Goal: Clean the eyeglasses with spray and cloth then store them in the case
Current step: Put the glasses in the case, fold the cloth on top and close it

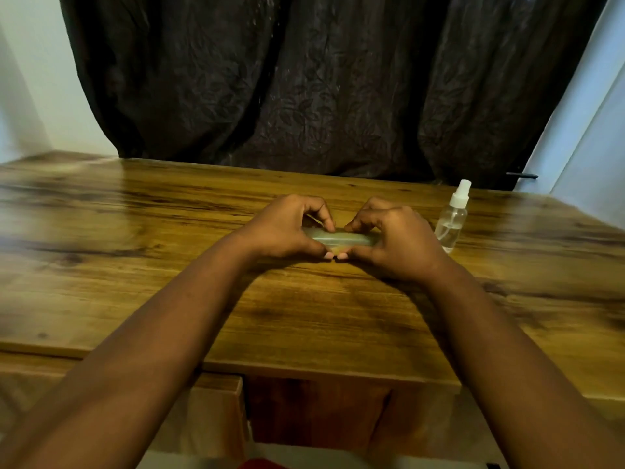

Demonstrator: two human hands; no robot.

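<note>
Fingers (327,222) of both hands curled around the translucent case (338,237), thumbs meeting below.

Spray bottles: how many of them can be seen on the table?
1. The spray bottle stands upright on the table, just beyond the right hand. Nothing suggests another one, though the hands hide some surface.

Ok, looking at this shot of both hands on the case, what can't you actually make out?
Head view only:
- Eyeglasses: not visible; whether they lie inside the case cannot be told, since the left hand and right hand cover most of it.
- Case latch and seam: hidden under the fingers.
- Cleaning cloth: nowhere in view.
- Spray bottle: clear, liquid level too faint to read.
- Table left part: blurred.
</note>
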